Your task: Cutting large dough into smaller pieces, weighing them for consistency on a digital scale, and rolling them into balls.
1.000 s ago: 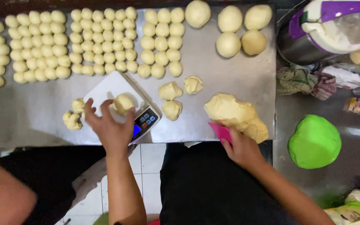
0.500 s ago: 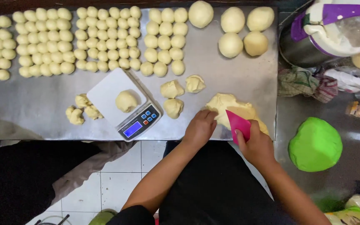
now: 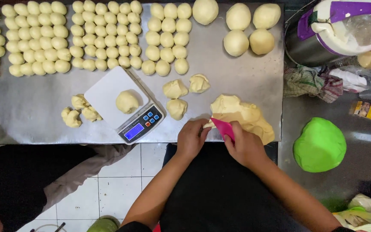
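My right hand (image 3: pixel 244 145) grips a pink dough scraper (image 3: pixel 223 128) whose blade is pressed into the near left edge of a big pale dough mass (image 3: pixel 242 115). My left hand (image 3: pixel 191 138) pinches the dough corner just left of the scraper. A white kitchen scale (image 3: pixel 123 103) to the left carries one dough piece (image 3: pixel 127 102). Three cut dough lumps (image 3: pixel 176 99) lie between the scale and the big mass.
Rows of several small dough balls (image 3: pixel 99 36) fill the far part of the steel table (image 3: pixel 31 111), with larger balls (image 3: pixel 247 28) at the far right. Rough scraps (image 3: pixel 79 110) lie left of the scale. A green lump (image 3: pixel 319 145), a cloth (image 3: pixel 308 81) and a mixer bowl (image 3: pixel 344 30) sit right. Another person's sleeve (image 3: pixel 82 169) is at lower left.
My left hand left the scale, leaving a dough piece on it, and moved right to the big dough. My right hand brought the pink scraper onto the dough's near left edge.
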